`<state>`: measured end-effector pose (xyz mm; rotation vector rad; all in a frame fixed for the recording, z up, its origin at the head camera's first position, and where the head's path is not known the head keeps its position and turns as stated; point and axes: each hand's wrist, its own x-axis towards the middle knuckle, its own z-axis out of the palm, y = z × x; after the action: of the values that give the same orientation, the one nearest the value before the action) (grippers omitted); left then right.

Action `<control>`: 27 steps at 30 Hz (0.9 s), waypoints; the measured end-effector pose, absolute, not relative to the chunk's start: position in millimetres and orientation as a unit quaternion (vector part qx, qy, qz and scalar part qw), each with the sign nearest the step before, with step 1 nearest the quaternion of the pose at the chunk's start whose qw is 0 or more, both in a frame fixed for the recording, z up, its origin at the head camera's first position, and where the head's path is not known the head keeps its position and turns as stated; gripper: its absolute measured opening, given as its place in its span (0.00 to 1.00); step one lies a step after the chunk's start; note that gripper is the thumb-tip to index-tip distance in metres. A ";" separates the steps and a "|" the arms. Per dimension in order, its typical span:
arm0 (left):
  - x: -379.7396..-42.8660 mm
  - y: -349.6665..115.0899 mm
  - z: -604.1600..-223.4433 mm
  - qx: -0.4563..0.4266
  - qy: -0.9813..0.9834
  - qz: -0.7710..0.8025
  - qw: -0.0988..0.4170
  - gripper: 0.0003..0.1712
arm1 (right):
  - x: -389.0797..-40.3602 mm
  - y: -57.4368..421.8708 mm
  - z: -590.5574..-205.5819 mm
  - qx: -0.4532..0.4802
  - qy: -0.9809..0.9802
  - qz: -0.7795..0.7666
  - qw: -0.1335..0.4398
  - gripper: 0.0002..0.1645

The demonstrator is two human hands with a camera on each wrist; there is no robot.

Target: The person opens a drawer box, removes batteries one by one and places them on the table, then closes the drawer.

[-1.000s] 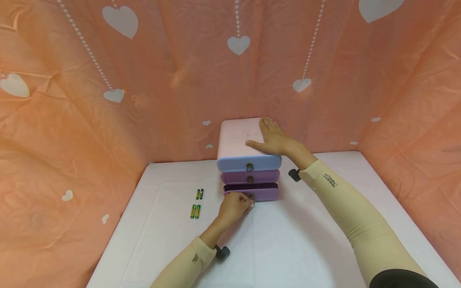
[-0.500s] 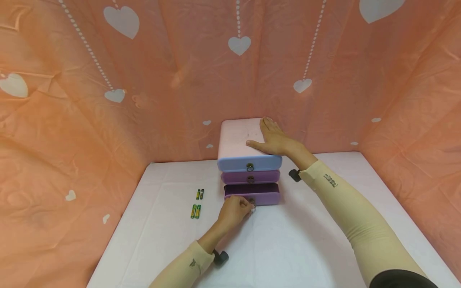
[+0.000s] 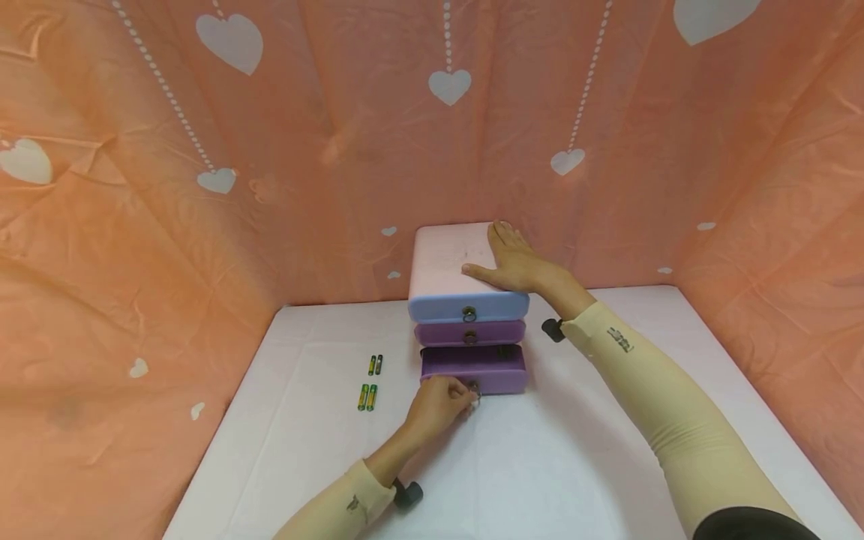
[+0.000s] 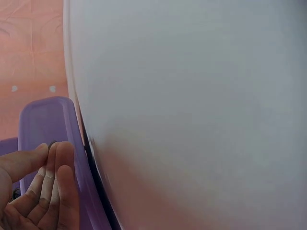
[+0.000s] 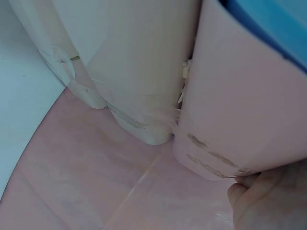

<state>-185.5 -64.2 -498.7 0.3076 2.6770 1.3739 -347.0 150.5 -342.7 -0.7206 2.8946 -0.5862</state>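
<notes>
A small drawer cabinet [image 3: 445, 259] stands at the back of the table, with a pink top, a blue upper drawer [image 3: 439, 308], a purple middle drawer [image 3: 439, 333] and a purple bottom drawer [image 3: 502, 381] pulled out. My left hand [image 3: 435, 409] pinches the ring pull of that bottom drawer; in the left wrist view thumb and fingertips meet at its front, mostly covering the pull. Inside, toward the back right, a small dark greenish thing [image 3: 503, 350] shows, too small to identify. My right hand [image 3: 516, 262] rests flat, fingers spread, on the cabinet's top at the right.
Left of the cabinet lie two smaller batteries [image 3: 375, 365] and two larger batteries [image 3: 367, 397], in pairs, on the white tabletop [image 3: 304, 420]. An orange curtain with white hearts [image 3: 337, 187] hangs behind and on both sides.
The bottom drawer has slid further out toward me, with my left hand moving along while pinching its pull. More of the drawer's inside shows. My right hand stays in place.
</notes>
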 end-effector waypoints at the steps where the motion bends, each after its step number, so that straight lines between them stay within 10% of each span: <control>1: -184.6 -64.3 -498.8 0.103 0.883 0.455 0.058 0.10 | -347.1 150.3 -343.0 -0.238 0.951 -0.193 0.050 0.68; 27: -168.3 -69.8 -500.9 0.111 0.866 0.480 0.084 0.08 | -346.4 149.7 -344.9 -0.236 0.951 -0.196 0.045 0.68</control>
<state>-168.3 -69.8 -500.9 0.3318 2.5855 1.4318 -346.4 149.7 -344.9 -0.7217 2.9044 -0.5990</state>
